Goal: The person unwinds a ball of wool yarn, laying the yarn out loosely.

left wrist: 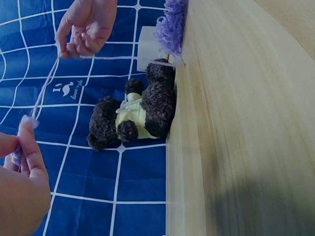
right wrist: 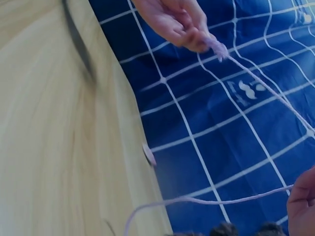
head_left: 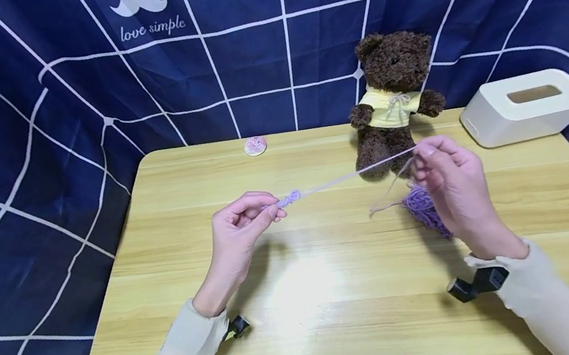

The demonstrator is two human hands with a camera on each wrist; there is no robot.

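Observation:
My left hand (head_left: 244, 223) pinches a short looped piece of purple yarn (head_left: 290, 199) between thumb and fingers above the table. From it a strand of yarn (head_left: 340, 179) runs taut, rising to my right hand (head_left: 455, 195), which pinches it between thumb and forefinger. Past the right hand the strand hangs slack toward a purple yarn bundle (head_left: 424, 209) on the table, partly hidden behind that hand. In the right wrist view the looped end (right wrist: 219, 49) sticks out from the left fingertips.
A brown teddy bear (head_left: 395, 66) in a yellow shirt sits at the table's back edge. To its right stands a white tissue box (head_left: 524, 120). A small round pink item (head_left: 255, 145) lies at the back left. Blue cloth (head_left: 256, 59) hangs behind the wooden table (head_left: 340, 328).

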